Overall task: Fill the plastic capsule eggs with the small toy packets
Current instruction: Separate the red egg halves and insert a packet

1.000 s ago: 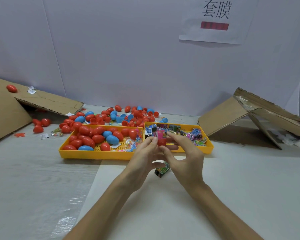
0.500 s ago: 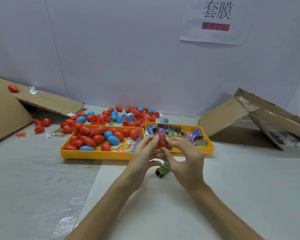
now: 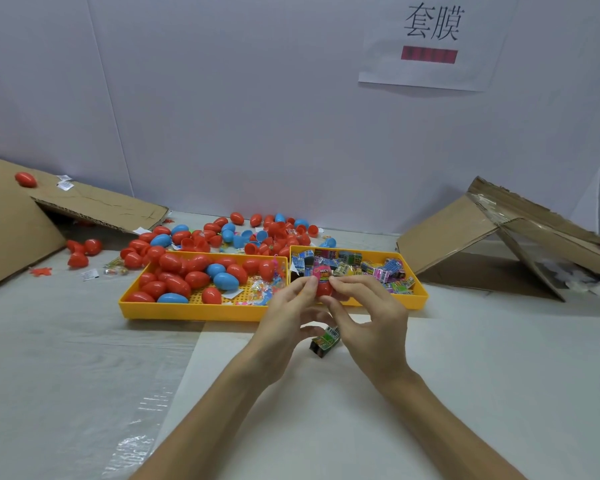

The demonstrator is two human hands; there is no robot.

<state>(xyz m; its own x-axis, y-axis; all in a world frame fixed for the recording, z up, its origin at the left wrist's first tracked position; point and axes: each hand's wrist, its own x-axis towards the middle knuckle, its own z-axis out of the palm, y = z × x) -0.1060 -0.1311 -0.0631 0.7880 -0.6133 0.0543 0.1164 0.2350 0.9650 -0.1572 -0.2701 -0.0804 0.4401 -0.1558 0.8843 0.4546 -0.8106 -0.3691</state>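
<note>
Egg: red capsule egg (image 3: 324,289), held up off the counter (image 3: 499,375) between both hands, just in front of the right tray.
Packet: pink toy packet (image 3: 321,273) stands up out of the egg's top, only partly in.
Left hand: left hand (image 3: 284,318) pinches the egg's left side, fingers (image 3: 302,285) curled onto it.
Right hand: right hand (image 3: 373,320) pinches the egg's right side, fingers (image 3: 347,282) curled, tips by the packet's edge.
Loose packet: green-and-black loose packet (image 3: 324,342) lies on the counter beneath the hands.
Right tray: yellow right tray (image 3: 420,295), heaped with printed packets.
Left tray: yellow left tray (image 3: 194,312), touching the right one; holds red and blue eggs and some clear bags.
Behind trays: egg pile (image 3: 257,233), red and blue, scattered on the counter.
Edges: left cardboard (image 3: 84,206) with one stray red egg (image 3: 25,179) on it; right cardboard (image 3: 465,233) propped like a tent.
Wall: paper sign (image 3: 430,39).
</note>
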